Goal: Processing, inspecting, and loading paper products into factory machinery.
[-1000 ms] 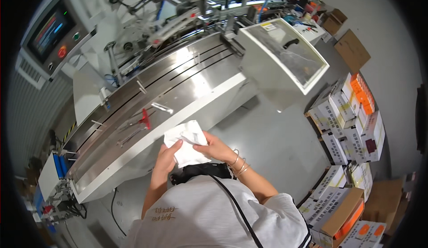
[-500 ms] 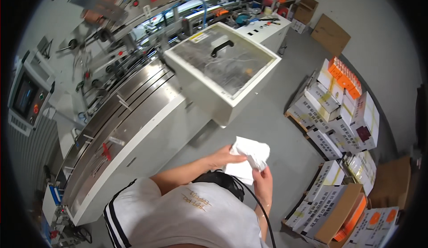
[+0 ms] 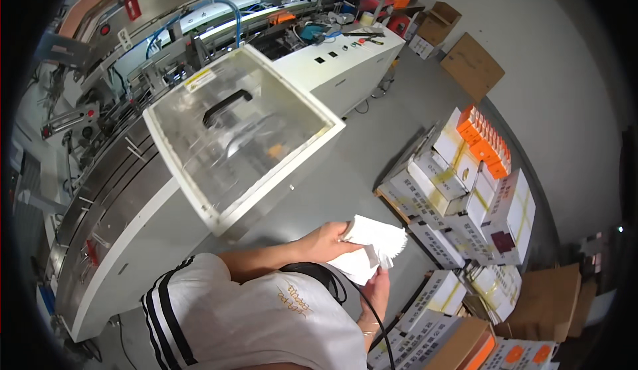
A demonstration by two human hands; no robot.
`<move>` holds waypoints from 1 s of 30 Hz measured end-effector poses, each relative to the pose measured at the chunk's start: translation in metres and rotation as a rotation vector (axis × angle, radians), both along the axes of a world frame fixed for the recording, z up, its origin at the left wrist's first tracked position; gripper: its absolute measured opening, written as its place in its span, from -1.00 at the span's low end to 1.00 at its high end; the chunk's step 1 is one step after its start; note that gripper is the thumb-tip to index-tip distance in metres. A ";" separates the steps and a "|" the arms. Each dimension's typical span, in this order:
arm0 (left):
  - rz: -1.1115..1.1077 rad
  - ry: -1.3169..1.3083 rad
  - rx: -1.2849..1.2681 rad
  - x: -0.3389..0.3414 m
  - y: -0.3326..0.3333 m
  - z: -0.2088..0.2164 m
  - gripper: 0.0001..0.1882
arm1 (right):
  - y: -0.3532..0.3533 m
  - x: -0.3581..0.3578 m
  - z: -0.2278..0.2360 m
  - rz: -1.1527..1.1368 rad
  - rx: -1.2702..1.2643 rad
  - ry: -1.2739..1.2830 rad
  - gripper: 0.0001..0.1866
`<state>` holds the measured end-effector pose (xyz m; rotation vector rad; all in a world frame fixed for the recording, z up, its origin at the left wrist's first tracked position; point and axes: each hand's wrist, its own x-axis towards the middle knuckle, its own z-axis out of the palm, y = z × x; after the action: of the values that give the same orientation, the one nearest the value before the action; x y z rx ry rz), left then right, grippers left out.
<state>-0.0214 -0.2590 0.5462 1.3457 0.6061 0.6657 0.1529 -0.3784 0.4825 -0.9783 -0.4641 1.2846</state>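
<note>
In front of my body I hold a white bundle (image 3: pixel 382 236) of thin, soft-looking folded sheets, with a ruffled edge on its far right side. Whether the sheets are paper or cloth cannot be made out. My left hand (image 3: pixel 327 242) is closed on the bundle's left side, thumb lying across the top. From below, my right hand (image 3: pixel 377 291) pinches the lower right corner; some of its fingers are hidden behind the sheets. A loose flap hangs between the two hands.
Left of me stands a long machine with a metal bed (image 3: pixel 126 187) and a white-framed clear cover (image 3: pixel 246 130) with a black handle. Stacked cartons (image 3: pixel 435 177), orange packs (image 3: pixel 484 140) on top, line the right side. An open carton (image 3: pixel 458 343) sits lower right. A black cable (image 3: pixel 380 320) runs past my right wrist.
My view has turned and moved forward to the right, so the machine cover and cartons appear shifted left. Both hands still hold the white bundle, its sheets now slightly more fanned.
</note>
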 end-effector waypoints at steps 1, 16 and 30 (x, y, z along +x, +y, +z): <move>0.011 0.005 0.000 0.005 0.015 0.005 -0.68 | 0.015 0.010 0.003 -0.027 -0.020 0.040 -0.62; 0.372 0.117 0.127 0.167 0.209 0.003 -0.72 | 0.243 0.233 -0.026 0.028 -0.380 -0.241 -0.77; 0.593 0.452 0.226 0.232 0.463 -0.045 -0.67 | 0.525 0.324 -0.070 0.369 -0.371 -0.316 -0.78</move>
<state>0.2104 0.2041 0.5011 1.5500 1.3595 0.9300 0.4768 0.1465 0.4127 -1.4698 -0.6881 1.5885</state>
